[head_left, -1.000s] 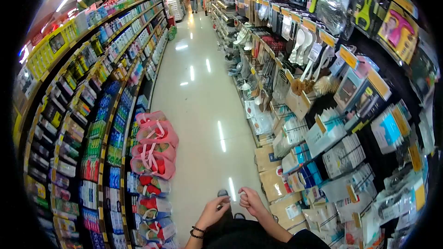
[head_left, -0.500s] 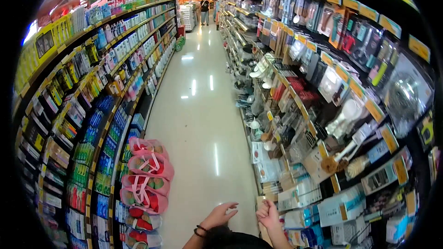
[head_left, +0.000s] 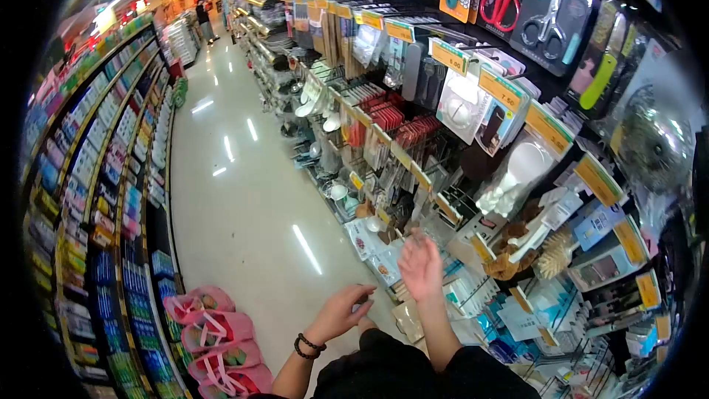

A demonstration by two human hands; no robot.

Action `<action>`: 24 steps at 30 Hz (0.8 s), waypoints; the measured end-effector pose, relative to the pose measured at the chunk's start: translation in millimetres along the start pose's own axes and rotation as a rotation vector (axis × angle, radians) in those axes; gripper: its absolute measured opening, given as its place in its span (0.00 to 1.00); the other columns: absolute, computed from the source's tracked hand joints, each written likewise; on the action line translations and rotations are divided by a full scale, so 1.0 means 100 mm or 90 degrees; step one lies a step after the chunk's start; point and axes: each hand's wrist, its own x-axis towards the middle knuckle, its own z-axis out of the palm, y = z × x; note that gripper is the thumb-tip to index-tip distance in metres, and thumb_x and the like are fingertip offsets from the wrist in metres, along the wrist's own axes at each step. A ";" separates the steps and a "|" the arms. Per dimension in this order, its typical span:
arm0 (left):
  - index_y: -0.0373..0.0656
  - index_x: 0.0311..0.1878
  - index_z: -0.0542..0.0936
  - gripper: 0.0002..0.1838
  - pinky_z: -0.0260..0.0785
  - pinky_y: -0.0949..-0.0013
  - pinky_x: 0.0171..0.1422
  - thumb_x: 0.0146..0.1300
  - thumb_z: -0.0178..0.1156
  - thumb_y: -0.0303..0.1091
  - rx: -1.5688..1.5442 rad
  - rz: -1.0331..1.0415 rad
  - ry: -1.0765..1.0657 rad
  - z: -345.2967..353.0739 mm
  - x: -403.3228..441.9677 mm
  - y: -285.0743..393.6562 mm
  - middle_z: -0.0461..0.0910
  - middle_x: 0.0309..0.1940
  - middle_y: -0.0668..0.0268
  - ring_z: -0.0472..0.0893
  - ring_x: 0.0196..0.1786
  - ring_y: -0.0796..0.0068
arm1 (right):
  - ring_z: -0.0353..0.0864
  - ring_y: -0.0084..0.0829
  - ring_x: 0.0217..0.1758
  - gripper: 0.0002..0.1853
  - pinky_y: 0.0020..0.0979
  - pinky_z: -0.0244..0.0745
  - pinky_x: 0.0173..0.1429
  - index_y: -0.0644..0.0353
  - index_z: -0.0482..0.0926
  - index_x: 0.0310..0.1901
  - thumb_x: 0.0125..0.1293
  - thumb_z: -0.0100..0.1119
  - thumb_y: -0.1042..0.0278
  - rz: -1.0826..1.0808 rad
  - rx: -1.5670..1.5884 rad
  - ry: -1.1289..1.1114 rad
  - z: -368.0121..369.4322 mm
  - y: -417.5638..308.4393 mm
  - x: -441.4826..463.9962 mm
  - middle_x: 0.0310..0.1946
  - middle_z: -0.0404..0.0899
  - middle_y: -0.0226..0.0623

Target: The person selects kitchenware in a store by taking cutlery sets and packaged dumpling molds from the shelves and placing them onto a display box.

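My left hand [head_left: 342, 315], with a dark beaded bracelet [head_left: 309, 346] at the wrist, is over the aisle floor; its fingers are bent, apart from the thumb, and I see nothing held. My right hand [head_left: 421, 266] is raised beside the right-hand shelving, open and palm showing, with slightly blurred fingertips. It is nearest the lower hanging goods, but touches nothing that I can make out. Close by hang a brown-headed brush [head_left: 509, 251], a pale bristle brush [head_left: 555, 254] and packaged white spoons [head_left: 526, 162]. Higher up are red-handled scissors [head_left: 501, 9] and a green-handled knife [head_left: 602, 74].
Shelving with bottles and boxes lines the left side. Pink bags [head_left: 218, 330] hang at its near end, jutting into the aisle. The shiny floor [head_left: 244, 214] runs back to a person [head_left: 204, 18] standing far off. Price tags [head_left: 450, 57] stick out from the right-hand rack.
The view has turned right and nearer to the right-hand rack. My right hand has risen and gone from curled fingers to open. My left hand stays low, fingers still bent.
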 end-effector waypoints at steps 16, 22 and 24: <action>0.36 0.67 0.65 0.33 0.56 0.54 0.73 0.60 0.63 0.34 0.015 0.355 0.096 -0.51 3.59 0.34 0.62 0.67 0.48 0.63 0.69 0.48 | 0.59 0.38 0.74 0.25 0.40 0.50 0.78 0.60 0.63 0.67 0.73 0.45 0.58 -0.343 0.040 0.028 0.54 -1.06 2.08 0.70 0.63 0.43; 0.42 0.76 0.52 0.45 0.45 0.50 0.78 0.61 0.64 0.43 0.037 0.341 0.119 -0.30 4.03 0.37 0.45 0.74 0.42 0.47 0.77 0.41 | 0.64 0.36 0.71 0.26 0.39 0.58 0.74 0.61 0.63 0.68 0.76 0.42 0.53 -0.343 0.034 0.108 0.43 -1.02 2.09 0.69 0.64 0.43; 0.42 0.75 0.53 0.44 0.45 0.49 0.78 0.61 0.64 0.43 0.007 0.328 0.080 -0.27 4.05 0.33 0.45 0.74 0.42 0.47 0.77 0.41 | 0.68 0.35 0.67 0.27 0.38 0.63 0.70 0.61 0.63 0.68 0.77 0.41 0.50 -0.356 0.019 0.196 0.52 -0.92 2.07 0.66 0.67 0.41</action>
